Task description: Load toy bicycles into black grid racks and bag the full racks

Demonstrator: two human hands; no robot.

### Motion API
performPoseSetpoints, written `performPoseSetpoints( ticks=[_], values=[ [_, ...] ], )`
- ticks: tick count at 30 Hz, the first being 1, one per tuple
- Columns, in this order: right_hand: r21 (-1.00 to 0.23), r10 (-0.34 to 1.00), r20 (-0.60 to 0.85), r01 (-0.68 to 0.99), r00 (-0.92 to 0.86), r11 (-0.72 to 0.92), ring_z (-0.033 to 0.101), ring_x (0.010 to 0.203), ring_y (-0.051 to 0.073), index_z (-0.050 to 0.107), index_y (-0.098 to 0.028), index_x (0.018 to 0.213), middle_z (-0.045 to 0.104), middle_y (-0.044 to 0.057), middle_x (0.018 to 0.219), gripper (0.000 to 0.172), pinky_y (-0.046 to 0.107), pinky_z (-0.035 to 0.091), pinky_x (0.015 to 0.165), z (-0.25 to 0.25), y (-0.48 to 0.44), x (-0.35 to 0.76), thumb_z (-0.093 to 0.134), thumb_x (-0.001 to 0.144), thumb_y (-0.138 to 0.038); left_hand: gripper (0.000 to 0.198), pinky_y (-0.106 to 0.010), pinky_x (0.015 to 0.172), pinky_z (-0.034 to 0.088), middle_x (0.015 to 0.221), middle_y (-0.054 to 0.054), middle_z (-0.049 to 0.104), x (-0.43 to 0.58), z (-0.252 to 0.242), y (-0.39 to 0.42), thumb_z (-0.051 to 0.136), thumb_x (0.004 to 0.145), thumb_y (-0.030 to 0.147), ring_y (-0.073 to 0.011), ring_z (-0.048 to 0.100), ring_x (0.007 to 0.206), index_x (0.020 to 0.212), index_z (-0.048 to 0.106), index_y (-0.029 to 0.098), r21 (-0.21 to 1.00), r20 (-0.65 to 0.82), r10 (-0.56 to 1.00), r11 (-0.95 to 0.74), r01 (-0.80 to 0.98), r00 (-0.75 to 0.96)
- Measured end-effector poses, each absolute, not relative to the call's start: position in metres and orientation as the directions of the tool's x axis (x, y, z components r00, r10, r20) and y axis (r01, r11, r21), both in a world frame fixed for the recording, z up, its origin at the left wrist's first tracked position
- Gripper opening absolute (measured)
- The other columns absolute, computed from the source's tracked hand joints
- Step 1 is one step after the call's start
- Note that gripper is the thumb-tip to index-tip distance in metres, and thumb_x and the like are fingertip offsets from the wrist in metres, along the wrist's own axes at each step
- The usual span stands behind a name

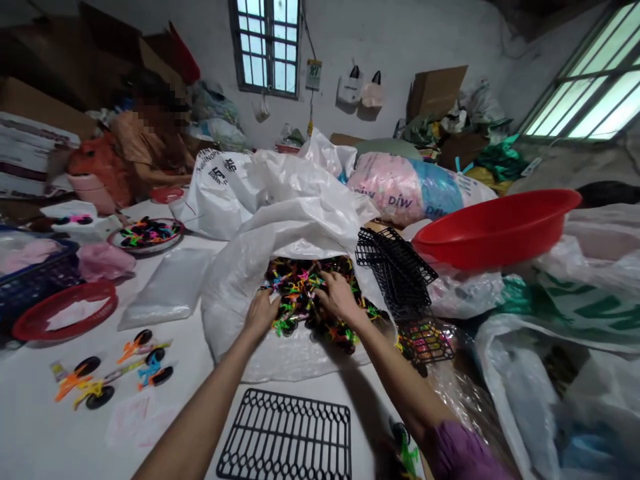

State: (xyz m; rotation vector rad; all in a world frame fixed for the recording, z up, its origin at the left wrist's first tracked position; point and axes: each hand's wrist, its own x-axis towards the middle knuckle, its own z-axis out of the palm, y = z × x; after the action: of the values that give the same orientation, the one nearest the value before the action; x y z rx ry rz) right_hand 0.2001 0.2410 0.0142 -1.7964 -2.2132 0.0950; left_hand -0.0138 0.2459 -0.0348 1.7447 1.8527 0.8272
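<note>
A heap of small colourful plastic toys with black wheels [300,283] fills the mouth of a large white plastic bag [225,293] lying on the table. At the heap's left edge is my left hand [263,311], its fingers curled together against the toys; what they pinch is too small to make out. My right hand [340,298] reaches into the heap from the right, fingers apart and touching the toys, with nothing clearly held. Closer to me lies a black plastic grid rack [287,433]. Several loose wheeled toys [97,393] rest on the table to the left.
Stacked black racks [395,267] and a large red basin [495,230] stand on the right. On the left are a red tray [100,310], clear plastic bags [167,287] and a plate of toys [115,240]. A person [150,147] sits at the far left.
</note>
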Motion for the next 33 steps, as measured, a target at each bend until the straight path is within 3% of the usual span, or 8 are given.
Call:
performPoseSetpoints(
  ticks=[2,6,12,17,22,27,31,33],
  values=[
    [-0.24,0.976,0.206,0.964,-0.065,0.114,0.044,0.114,0.025,0.041,-0.015,0.128,0.043,0.016,0.126,0.049,0.036,0.035,0.092,0.01,0.233,0.218,0.045,0.088,-0.042,0.042,-0.044,0.093,0.037,0.114,-0.021,0.056,-0.023,-0.04,0.277,0.048,0.078,0.035,-0.0331,0.049,0.111,0.111,0.055,0.009,0.669,0.038,0.986,0.095,0.738,-0.161],
    [-0.225,0.992,0.115,0.974,0.042,-0.016,0.045,0.113,0.027,0.033,-0.017,0.133,0.037,0.018,0.132,0.053,0.038,0.039,0.086,0.0,0.233,0.236,0.047,0.086,-0.04,0.06,-0.056,0.089,0.034,0.125,-0.026,0.047,-0.036,-0.045,0.315,0.051,0.075,0.049,-0.0424,0.041,0.117,0.122,0.046,0.011,0.622,-0.033,0.952,0.258,0.739,-0.305],
    [-0.099,0.993,0.021,0.988,-0.116,0.118,0.046,0.107,0.029,0.054,-0.015,0.114,0.056,0.015,0.106,0.042,0.041,0.034,0.089,0.006,0.269,0.203,0.046,0.086,-0.045,0.063,-0.047,0.089,0.037,0.123,-0.024,0.05,0.002,-0.044,0.342,0.039,0.078,0.061,-0.0371,0.048,0.113,0.113,0.054,0.01,0.637,-0.074,0.969,0.228,0.737,-0.236],
    [-0.232,0.969,-0.038,0.945,-0.245,0.23,0.05,0.1,0.022,0.05,-0.02,0.122,0.051,0.012,0.108,0.045,0.034,0.038,0.086,0.002,0.26,0.184,0.043,0.087,-0.048,0.056,-0.04,0.089,0.039,0.116,-0.017,0.056,0.011,-0.05,0.319,0.043,0.079,0.058,-0.0312,0.053,0.108,0.112,0.057,0.015,0.659,-0.03,0.991,0.121,0.743,-0.134],
    [-0.203,0.929,0.051,0.907,-0.366,0.369,0.048,0.099,0.022,0.049,-0.02,0.124,0.047,0.011,0.106,0.045,0.031,0.038,0.086,-0.007,0.22,0.167,0.056,0.081,-0.03,0.046,-0.033,0.087,0.041,0.106,-0.011,0.064,-0.002,-0.05,0.283,0.042,0.083,0.05,-0.026,0.057,0.101,0.106,0.062,0.015,0.68,-0.007,1.0,-0.008,0.733,0.017],
    [-0.246,0.882,0.062,0.849,-0.467,0.467,0.052,0.094,0.018,0.052,-0.021,0.121,0.048,0.009,0.109,0.041,0.025,0.038,0.081,0.004,0.198,0.166,0.039,0.084,-0.008,0.039,-0.028,0.085,0.043,0.108,-0.005,0.065,-0.028,-0.021,0.24,0.035,0.088,0.039,-0.0195,0.059,0.098,0.108,0.062,0.017,0.699,0.045,0.994,-0.106,0.707,0.104],
    [-0.28,0.923,0.127,0.88,-0.362,0.384,0.053,0.093,0.018,0.056,-0.02,0.112,0.051,0.008,0.108,0.033,0.025,0.038,0.078,0.033,0.188,0.187,0.034,0.089,-0.012,0.044,-0.031,0.097,0.036,0.121,-0.008,0.058,-0.062,0.0,0.168,0.033,0.088,0.038,-0.0207,0.05,0.112,0.118,0.055,0.015,0.67,0.18,0.983,-0.147,0.727,0.033],
    [-0.308,0.941,0.201,0.894,-0.274,0.326,0.053,0.091,0.018,0.054,-0.018,0.114,0.052,0.008,0.106,0.032,0.026,0.038,0.077,0.046,0.176,0.194,0.033,0.091,-0.015,0.042,-0.033,0.098,0.035,0.117,-0.009,0.059,-0.072,-0.01,0.118,0.041,0.085,0.039,-0.0223,0.051,0.111,0.115,0.056,0.014,0.642,0.207,0.978,-0.166,0.748,0.04]
  ],
)
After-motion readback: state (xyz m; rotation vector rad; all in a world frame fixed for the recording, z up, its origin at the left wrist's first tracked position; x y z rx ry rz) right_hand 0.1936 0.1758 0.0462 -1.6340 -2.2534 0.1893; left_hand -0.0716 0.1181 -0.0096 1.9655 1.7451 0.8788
